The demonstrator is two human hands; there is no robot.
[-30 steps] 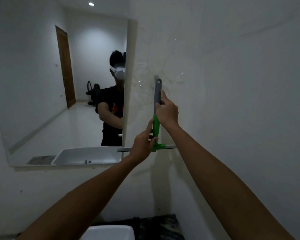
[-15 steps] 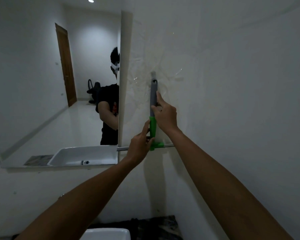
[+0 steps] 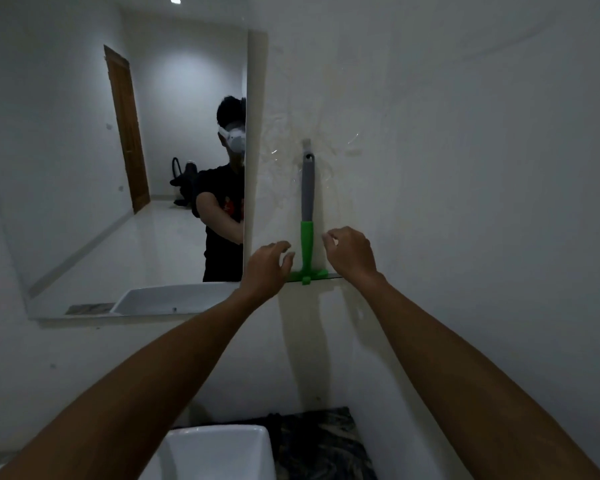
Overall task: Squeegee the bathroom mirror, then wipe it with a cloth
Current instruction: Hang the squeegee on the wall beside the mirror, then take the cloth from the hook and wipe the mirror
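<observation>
The squeegee (image 3: 307, 216), grey handle above a green neck and blade holder, hangs upright from a small hook on the white wall just right of the mirror (image 3: 118, 174). My left hand (image 3: 265, 268) hovers just left of the green neck, fingers spread, holding nothing. To the right of the neck is my right hand (image 3: 351, 252), fingers loosely curled and apart from the handle. Neither hand touches the squeegee. No cloth is in view.
A white basin (image 3: 219, 452) sits below at the bottom centre on a dark marbled countertop (image 3: 319, 441). The mirror reflects a person in a black shirt, a wooden door and a hallway. The white wall (image 3: 465, 202) fills the right side.
Both hands have let go of the squeegee and drawn back a little to either side. It now hangs on the wall by itself.
</observation>
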